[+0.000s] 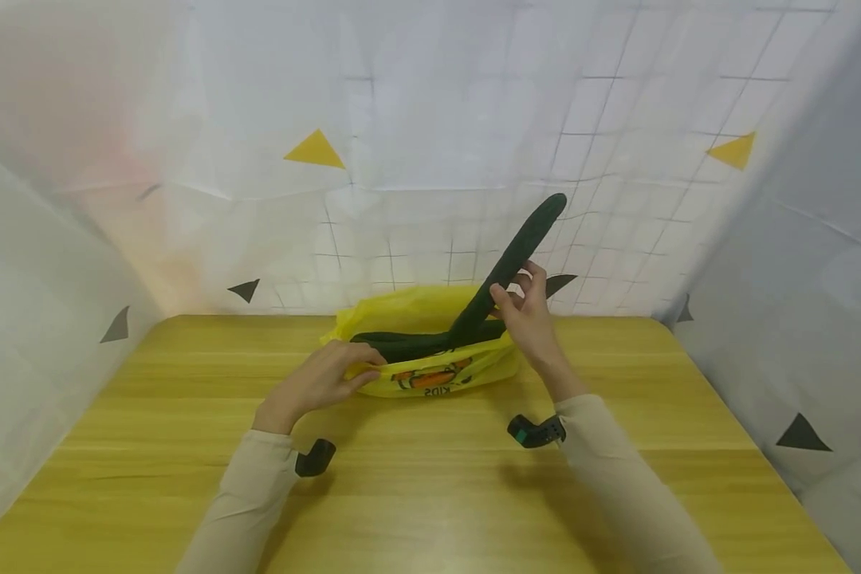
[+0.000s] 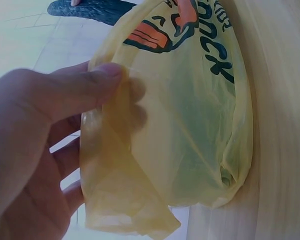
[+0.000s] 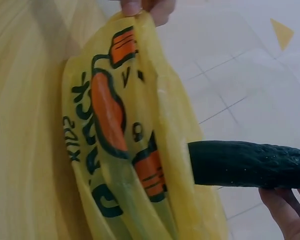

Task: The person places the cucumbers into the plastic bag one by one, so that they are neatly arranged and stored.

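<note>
A yellow plastic bag (image 1: 491,368) with an orange and black print lies on the table, its mouth held apart. My left hand (image 1: 319,379) pinches the near rim at the bag's left end; in the left wrist view the thumb (image 2: 107,77) lies over the plastic. My right hand (image 1: 533,319) grips a long dark green cucumber (image 1: 522,245) around its middle. This cucumber slants up to the right, its lower end inside the bag mouth. More dark green cucumber (image 1: 398,345) shows within the bag, partly hidden by the front wall. In the right wrist view, fingertips (image 3: 285,212) support the held cucumber (image 3: 240,164) from below.
The wood-patterned table (image 1: 430,494) extends on both sides of the bag. A white sheet (image 1: 430,112) with grid lines and coloured triangles hangs close behind it, and grey-white sheets enclose the sides. Each wrist wears a small black device (image 1: 316,458).
</note>
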`<state>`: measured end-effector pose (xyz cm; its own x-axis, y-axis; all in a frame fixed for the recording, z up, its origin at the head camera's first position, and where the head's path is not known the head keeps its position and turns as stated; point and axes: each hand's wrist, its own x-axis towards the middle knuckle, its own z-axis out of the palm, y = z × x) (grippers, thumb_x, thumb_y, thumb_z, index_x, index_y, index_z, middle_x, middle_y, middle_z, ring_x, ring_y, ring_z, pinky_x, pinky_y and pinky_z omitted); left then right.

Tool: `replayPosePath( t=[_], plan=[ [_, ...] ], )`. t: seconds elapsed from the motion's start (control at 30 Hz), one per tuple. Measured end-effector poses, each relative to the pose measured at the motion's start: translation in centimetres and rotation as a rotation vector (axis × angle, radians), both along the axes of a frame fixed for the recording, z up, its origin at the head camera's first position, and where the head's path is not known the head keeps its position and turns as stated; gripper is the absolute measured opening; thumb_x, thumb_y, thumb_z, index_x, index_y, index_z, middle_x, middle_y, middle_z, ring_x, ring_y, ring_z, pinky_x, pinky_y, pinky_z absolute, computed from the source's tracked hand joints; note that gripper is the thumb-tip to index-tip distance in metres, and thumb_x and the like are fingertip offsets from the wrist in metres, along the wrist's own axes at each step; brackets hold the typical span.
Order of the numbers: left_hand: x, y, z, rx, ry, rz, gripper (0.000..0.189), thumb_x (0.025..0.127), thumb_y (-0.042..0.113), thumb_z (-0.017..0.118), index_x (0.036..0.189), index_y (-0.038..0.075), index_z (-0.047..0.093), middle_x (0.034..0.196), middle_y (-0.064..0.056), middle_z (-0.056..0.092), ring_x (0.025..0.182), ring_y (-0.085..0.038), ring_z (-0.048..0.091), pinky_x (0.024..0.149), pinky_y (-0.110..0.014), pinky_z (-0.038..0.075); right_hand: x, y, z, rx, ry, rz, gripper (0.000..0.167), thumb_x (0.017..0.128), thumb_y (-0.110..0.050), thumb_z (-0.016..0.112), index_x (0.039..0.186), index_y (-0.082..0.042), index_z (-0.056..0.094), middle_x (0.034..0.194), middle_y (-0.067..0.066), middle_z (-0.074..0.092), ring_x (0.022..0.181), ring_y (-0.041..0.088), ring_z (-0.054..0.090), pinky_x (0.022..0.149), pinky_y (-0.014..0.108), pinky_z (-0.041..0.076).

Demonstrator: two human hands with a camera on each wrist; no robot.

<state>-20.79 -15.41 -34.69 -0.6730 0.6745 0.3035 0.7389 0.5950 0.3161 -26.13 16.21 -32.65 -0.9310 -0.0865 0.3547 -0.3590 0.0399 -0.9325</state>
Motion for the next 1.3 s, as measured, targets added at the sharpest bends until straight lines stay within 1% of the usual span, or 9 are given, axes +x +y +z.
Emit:
replayPosePath(
  t=[0.1,0.27,0.43,0.53,0.63,0.87,0.97,1.1,1.3],
  plan=[
    [0.0,0.1,-0.1,0.004,-0.001,-0.008,0.017,0.092,0.018,0.061,0.107,0.014,0.068,0.103,0.002,0.07,0.088,-0.011,0.066,0.079,-0.029,0.053,0.0,-0.1,-0.5,0.045,0.002,0.014,0.062,0.095,-0.026,0.054,0.142,-0.019,0.013,0.122,0.007,0.043,0.106,0.021,0.059,0.083,0.028,0.054],
    [0.1,0.3,0.0,0.014,-0.025,-0.006,0.017,0.092,0.015,0.061,0.108,0.014,0.068,0.104,0.002,0.07,0.088,-0.01,0.066,0.079,-0.028,0.053,0.0,-0.1,-1.1,0.11,-0.004,0.05,0.064,0.095,-0.028,0.055,0.143,-0.02,0.013,0.128,0.013,0.043,0.114,0.03,0.057,0.087,0.031,0.052],
    [0.1,0.3,0.1,0.024,0.004,-0.016,0.017,0.091,0.013,0.062,0.107,0.013,0.068,0.102,0.001,0.07,0.087,-0.011,0.066,0.079,-0.029,0.053,0.0,0.0,-1.3,0.156,0.01,0.095,0.062,0.096,-0.027,0.054,0.143,-0.023,0.014,0.133,0.013,0.043,0.119,0.03,0.055,0.091,0.033,0.05],
    [0.0,0.2,0.2,0.02,0.01,-0.014,0.017,0.091,0.013,0.062,0.107,0.013,0.068,0.102,0.001,0.07,0.087,-0.011,0.066,0.079,-0.028,0.053,-0.1,0.1,-1.2,0.181,0.026,0.113,0.062,0.097,-0.024,0.052,0.145,-0.022,0.014,0.135,0.014,0.042,0.121,0.033,0.054,0.093,0.039,0.049],
    [-0.1,0.1,0.1,0.011,0.0,-0.006,0.017,0.092,0.014,0.061,0.107,0.014,0.068,0.103,0.002,0.07,0.088,-0.01,0.066,0.079,-0.028,0.053,0.0,0.2,-0.9,0.216,0.018,0.129,0.064,0.097,-0.021,0.052,0.148,-0.02,0.013,0.137,0.016,0.04,0.126,0.036,0.049,0.097,0.047,0.046],
    [-0.3,0.1,0.0,0.008,-0.014,0.001,0.017,0.092,0.014,0.061,0.107,0.015,0.068,0.103,0.003,0.07,0.087,-0.009,0.066,0.079,-0.027,0.053,2.2,-0.2,1.5,0.385,0.031,0.16,0.062,0.098,-0.012,0.05,0.149,-0.009,0.015,0.132,0.025,0.043,0.123,0.045,0.048,0.099,0.055,0.042],
    [-0.3,0.2,0.0,0.009,-0.013,0.001,0.017,0.092,0.013,0.061,0.107,0.015,0.068,0.102,0.003,0.07,0.088,-0.009,0.065,0.079,-0.027,0.053,2.3,0.0,1.6,0.433,0.031,0.177,0.063,0.097,-0.013,0.051,0.149,-0.011,0.016,0.132,0.024,0.042,0.121,0.045,0.05,0.099,0.055,0.042],
    [-0.3,0.2,0.2,0.02,0.003,-0.008,0.017,0.091,0.012,0.062,0.106,0.014,0.069,0.102,0.003,0.07,0.087,-0.01,0.066,0.078,-0.027,0.053,2.1,0.1,1.7,0.451,0.021,0.215,0.063,0.097,-0.013,0.051,0.149,-0.012,0.016,0.135,0.023,0.041,0.12,0.043,0.051,0.097,0.053,0.044],
    [-0.3,0.2,0.2,0.016,0.001,-0.005,0.016,0.091,0.013,0.062,0.105,0.015,0.069,0.101,0.004,0.07,0.086,-0.009,0.065,0.077,-0.026,0.053,2.2,-0.1,1.9,0.517,0.048,0.266,0.063,0.096,-0.011,0.053,0.15,-0.014,0.02,0.136,0.024,0.041,0.117,0.041,0.055,0.094,0.05,0.048]
  ],
)
